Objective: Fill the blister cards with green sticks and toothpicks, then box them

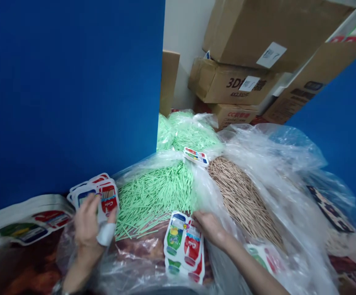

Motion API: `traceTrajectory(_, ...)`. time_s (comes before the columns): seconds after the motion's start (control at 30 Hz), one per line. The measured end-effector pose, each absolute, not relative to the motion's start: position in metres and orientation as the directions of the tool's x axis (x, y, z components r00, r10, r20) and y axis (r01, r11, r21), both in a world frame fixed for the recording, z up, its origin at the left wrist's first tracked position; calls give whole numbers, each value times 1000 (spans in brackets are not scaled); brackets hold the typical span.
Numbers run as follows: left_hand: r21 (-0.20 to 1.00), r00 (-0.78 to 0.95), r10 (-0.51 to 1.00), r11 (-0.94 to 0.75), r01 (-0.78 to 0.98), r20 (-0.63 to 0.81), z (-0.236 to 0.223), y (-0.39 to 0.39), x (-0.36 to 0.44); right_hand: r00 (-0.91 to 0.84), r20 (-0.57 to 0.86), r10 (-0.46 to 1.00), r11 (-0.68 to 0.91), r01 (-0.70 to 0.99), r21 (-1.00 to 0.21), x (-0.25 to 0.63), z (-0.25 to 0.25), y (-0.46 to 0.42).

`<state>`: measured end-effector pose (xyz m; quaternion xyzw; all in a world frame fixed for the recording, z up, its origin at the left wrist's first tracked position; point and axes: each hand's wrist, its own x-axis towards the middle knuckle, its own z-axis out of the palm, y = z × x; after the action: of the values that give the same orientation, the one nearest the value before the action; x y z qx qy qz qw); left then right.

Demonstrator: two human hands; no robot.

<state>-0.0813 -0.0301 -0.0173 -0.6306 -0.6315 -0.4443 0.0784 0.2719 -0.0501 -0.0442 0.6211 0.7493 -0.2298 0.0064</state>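
My left hand [88, 229], with a white wrap on the thumb, reaches over a loose pile of printed cards [108, 196] showing cola and soda designs. Its thumb and fingers are apart, the tips over the front card. My right hand [208, 229] has its fingers closed together at the edge of the light green thin sticks [159, 188], beside the top right corner of another printed card [182, 241]. What those fingers pinch, if anything, is hidden. That card overlaps a second one on the clear plastic bag below the sticks.
A thick stack of similar cards [30, 219] lies at left. Brown sticks [242, 196] fill a plastic bag [270, 164] at right. More cards [196, 156] rest behind the green sticks. Cardboard boxes [236, 80] are piled at the back; a blue panel [73, 82] stands left.
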Motion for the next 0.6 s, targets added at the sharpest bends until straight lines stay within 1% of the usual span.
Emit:
traceTrajectory(0.03,509,-92,794,-292,810,601,-20,-37,-64,-223,-289,931,121,936,-331,271,-44,-51)
traceTrajectory(0.07,610,-6,887,-313,728,462,-22,-44,-46,-217,-277,936,123,939,-321,271,-43,-53)
traceTrajectory(0.1,704,70,951,-272,656,302,-26,-52,-28,-208,-259,943,124,943,-309,270,-42,-54)
traceTrajectory(0.13,776,151,972,-234,586,179,-29,-59,-11,-199,-234,952,125,947,-297,269,-40,-55)
traceTrajectory(0.17,823,235,968,-206,530,91,-32,-66,5,-192,-201,961,128,947,-296,268,-38,-56)
traceTrajectory(0.2,846,332,943,-205,492,35,-36,-72,18,-193,-166,967,134,941,-311,267,-37,-57)
traceTrajectory(0.23,858,358,933,-177,482,-9,-39,-77,28,-203,-135,970,146,927,-345,267,-35,-59)
traceTrajectory(0.3,870,369,927,-125,478,-69,-45,-81,40,-248,-85,965,183,870,-459,266,-30,-62)
traceTrajectory(0.37,880,340,935,-74,469,-102,-49,-81,45,-278,-40,960,209,802,-560,264,-26,-66)
traceTrajectory(0.43,894,326,937,-39,446,-122,-51,-78,48,-275,-3,961,216,762,-611,262,-23,-68)
traceTrajectory(0.5,906,307,941,-2,424,-142,-53,-75,49,-279,8,960,227,765,-603,260,-21,-68)
traceTrajectory(0.6,918,267,955,12,397,-129,-58,-73,50,-304,58,951,292,815,-500,257,-19,-66)
